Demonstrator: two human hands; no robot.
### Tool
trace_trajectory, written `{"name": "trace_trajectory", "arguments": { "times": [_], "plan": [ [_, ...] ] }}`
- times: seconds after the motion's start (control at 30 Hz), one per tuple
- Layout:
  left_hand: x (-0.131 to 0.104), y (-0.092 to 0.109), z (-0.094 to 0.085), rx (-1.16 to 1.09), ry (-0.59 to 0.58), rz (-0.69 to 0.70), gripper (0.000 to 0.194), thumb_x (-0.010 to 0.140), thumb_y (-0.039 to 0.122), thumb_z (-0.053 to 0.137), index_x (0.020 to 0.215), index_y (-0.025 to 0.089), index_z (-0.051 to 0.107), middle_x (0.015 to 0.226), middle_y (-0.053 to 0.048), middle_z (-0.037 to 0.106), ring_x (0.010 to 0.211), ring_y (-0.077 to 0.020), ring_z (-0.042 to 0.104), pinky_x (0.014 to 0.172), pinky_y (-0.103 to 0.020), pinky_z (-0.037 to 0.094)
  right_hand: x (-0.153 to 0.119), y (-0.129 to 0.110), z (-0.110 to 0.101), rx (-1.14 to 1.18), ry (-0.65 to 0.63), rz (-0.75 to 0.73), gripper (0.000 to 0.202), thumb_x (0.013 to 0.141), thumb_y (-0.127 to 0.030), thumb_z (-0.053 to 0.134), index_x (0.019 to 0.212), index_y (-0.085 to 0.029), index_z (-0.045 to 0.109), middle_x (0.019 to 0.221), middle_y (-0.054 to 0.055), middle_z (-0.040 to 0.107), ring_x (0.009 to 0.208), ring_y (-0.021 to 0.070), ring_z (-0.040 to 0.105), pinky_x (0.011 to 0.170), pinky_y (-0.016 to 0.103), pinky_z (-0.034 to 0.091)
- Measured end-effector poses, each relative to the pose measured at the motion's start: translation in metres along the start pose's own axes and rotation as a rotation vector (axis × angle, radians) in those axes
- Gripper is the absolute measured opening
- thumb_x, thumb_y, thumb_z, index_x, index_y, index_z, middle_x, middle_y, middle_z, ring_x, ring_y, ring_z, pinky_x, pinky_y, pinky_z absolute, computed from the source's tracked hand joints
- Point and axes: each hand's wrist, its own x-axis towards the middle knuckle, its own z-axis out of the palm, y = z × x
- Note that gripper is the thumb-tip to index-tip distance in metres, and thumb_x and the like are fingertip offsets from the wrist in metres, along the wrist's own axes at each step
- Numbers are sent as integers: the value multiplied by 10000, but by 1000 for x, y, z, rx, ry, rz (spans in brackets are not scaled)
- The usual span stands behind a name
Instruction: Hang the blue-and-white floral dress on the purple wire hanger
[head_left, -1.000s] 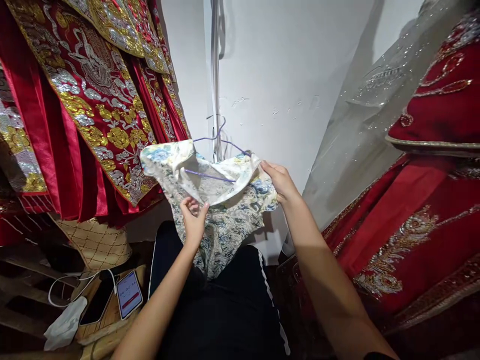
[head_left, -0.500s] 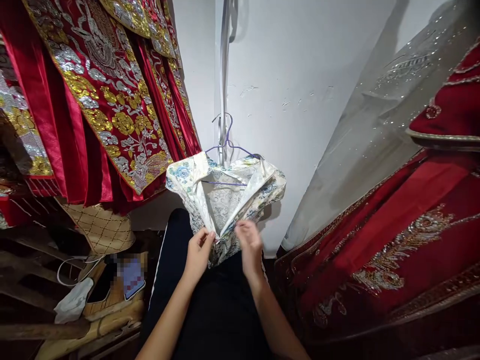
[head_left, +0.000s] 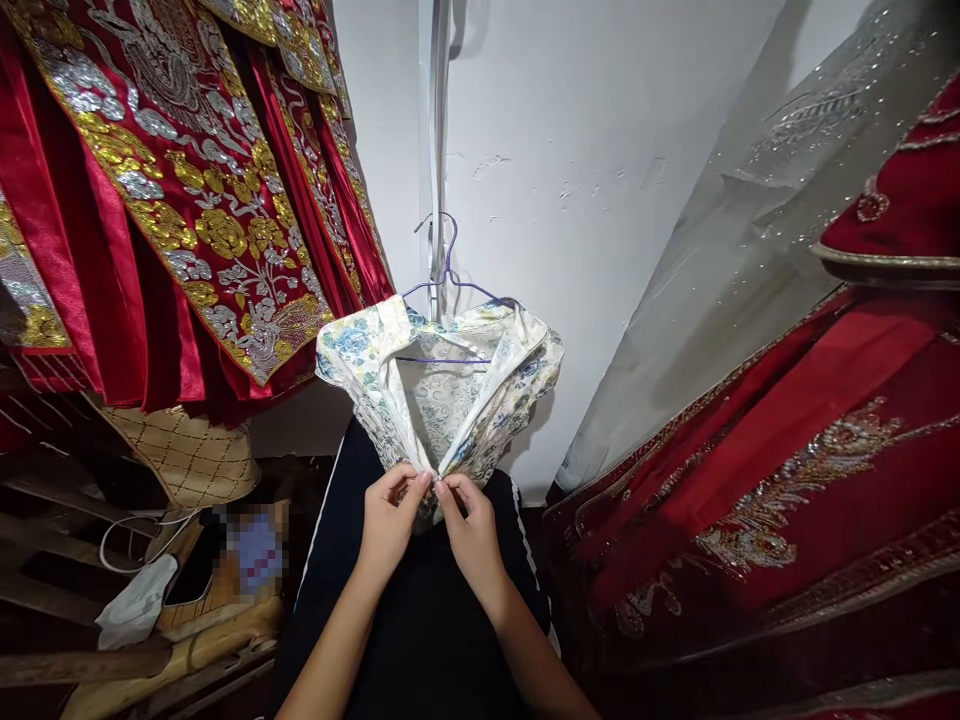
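Observation:
A floral garment with a collar and lace-like fabric, white with blue and yellow flowers (head_left: 360, 350), hangs on a thin purple hanger (head_left: 450, 270) in front of me. Its open neckline narrows to a V at the bottom. At that point my left hand (head_left: 391, 515) pinches the left front edge between thumb and fingers. Close beside it, my right hand (head_left: 466, 525) pinches the right front edge, the two thumbs almost touching. Any small fastener between the fingertips is hidden. The garment's lower part falls behind my hands, over my dark-clothed lap (head_left: 427, 620).
Red costumes with gold and silver embroidery (head_left: 225, 230) hang at the left. On the right are a sheer glittery fabric (head_left: 690, 250) and a red beaded gown (head_left: 787, 480). A wooden stool (head_left: 195, 645) at lower left bears a phone and crumpled tissue (head_left: 139, 605). A whitish wall (head_left: 585, 120) stands behind.
My right hand, blurred and apart from the cloth before, has come down and left to pinch the right front edge beside my left hand. The view has shifted slightly.

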Motion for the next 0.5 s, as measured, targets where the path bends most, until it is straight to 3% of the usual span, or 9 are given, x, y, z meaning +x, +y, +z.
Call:
{"name": "trace_trajectory", "arguments": {
  "times": [0.27, 0.5],
  "plan": [
    [1, 4, 6, -14, -40, 15, 213, 872, 363, 674, 767, 179, 656, 718, -8, 597, 701, -153, 538, 679, -248, 440, 1, -1, -3, 21, -76, 53, 308, 967, -460, 513, 785, -213, 493, 698, -18, 481, 633, 137, 447, 590, 265, 371],
    [-1, 8, 4, 18, -7, 32, 238, 885, 366, 659, 749, 176, 614, 708, -1, 563, 693, -143, 511, 668, -243, 428, -2, -8, -2, 90, -189, 53, 268, 983, -416, 498, 803, -228, 436, 665, -38, 454, 600, 125, 442, 568, 258, 354]
  ]
}}
